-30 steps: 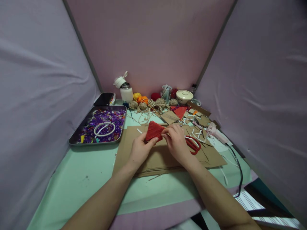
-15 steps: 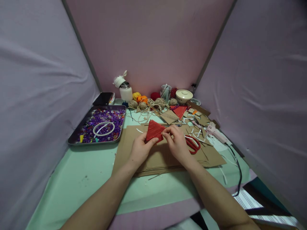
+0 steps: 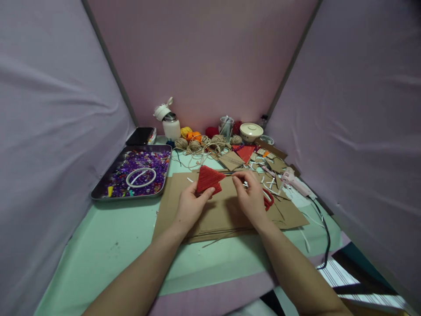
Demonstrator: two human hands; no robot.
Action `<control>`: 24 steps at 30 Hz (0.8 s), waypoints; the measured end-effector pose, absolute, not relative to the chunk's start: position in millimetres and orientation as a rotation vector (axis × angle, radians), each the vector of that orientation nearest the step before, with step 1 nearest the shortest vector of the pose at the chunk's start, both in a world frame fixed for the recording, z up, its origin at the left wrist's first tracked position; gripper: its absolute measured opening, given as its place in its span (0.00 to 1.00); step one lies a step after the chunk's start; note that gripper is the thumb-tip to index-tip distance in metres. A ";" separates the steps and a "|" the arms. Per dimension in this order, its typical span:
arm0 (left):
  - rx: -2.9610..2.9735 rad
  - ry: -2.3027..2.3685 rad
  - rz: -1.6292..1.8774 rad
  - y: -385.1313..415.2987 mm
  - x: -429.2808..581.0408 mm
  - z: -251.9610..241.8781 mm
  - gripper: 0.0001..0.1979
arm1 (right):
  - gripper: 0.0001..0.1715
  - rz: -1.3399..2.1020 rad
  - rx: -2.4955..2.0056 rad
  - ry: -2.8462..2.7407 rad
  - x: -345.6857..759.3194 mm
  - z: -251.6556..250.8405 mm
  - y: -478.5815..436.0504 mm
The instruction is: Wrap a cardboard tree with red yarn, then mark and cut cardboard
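Note:
My left hand point(image 3: 189, 206) grips a red triangular piece point(image 3: 208, 179), which looks wound with yarn, by its lower edge above a stack of cardboard sheets point(image 3: 226, 219). To its right, apart from the triangle, my right hand point(image 3: 250, 197) is closed in a pinch. Whatever lies between those fingertips is too small to make out. Red-handled scissors point(image 3: 269, 200) lie on the cardboard, partly hidden behind my right hand.
A metal tray point(image 3: 115, 199) of purple beads, with a white ring point(image 3: 141, 169) on top, stands at left. Twine balls point(image 3: 194, 146), a white bottle point(image 3: 171, 129) and a lidded bowl point(image 3: 251, 131) line the back. A corded glue gun point(image 3: 296, 182) lies among scraps at right.
My right hand has drawn away to the right from the red triangle. My left hand has shifted slightly left with the triangle, and the right hand covers more of the scissors.

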State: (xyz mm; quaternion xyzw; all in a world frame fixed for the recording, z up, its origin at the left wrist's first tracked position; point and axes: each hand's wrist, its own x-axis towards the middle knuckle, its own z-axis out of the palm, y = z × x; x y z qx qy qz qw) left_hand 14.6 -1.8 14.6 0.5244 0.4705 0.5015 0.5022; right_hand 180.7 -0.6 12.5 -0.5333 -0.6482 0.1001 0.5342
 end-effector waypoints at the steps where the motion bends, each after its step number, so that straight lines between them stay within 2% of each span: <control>1: 1.250 1.141 1.225 -1.9 14.5 15.2 0.17 | 0.06 0.154 -1.253 -1.544 180.1 12.8 -4.1; 5: 1.254 1.206 1.272 -2.4 14.1 16.9 0.16 | 0.11 -0.035 -1.138 -1.664 172.2 12.2 -17.7; 13: 1.361 1.202 1.304 -3.2 13.9 18.9 0.13 | 0.20 -0.043 -1.128 -1.891 163.3 10.2 -21.7; 21: 1.379 1.252 1.304 -3.7 12.4 20.7 0.12 | 0.18 -0.022 -1.183 -1.875 159.3 7.7 -20.5; 24: 1.376 1.250 1.303 -3.2 11.7 19.6 0.13 | 0.19 0.103 -1.146 -1.806 158.0 6.3 -20.8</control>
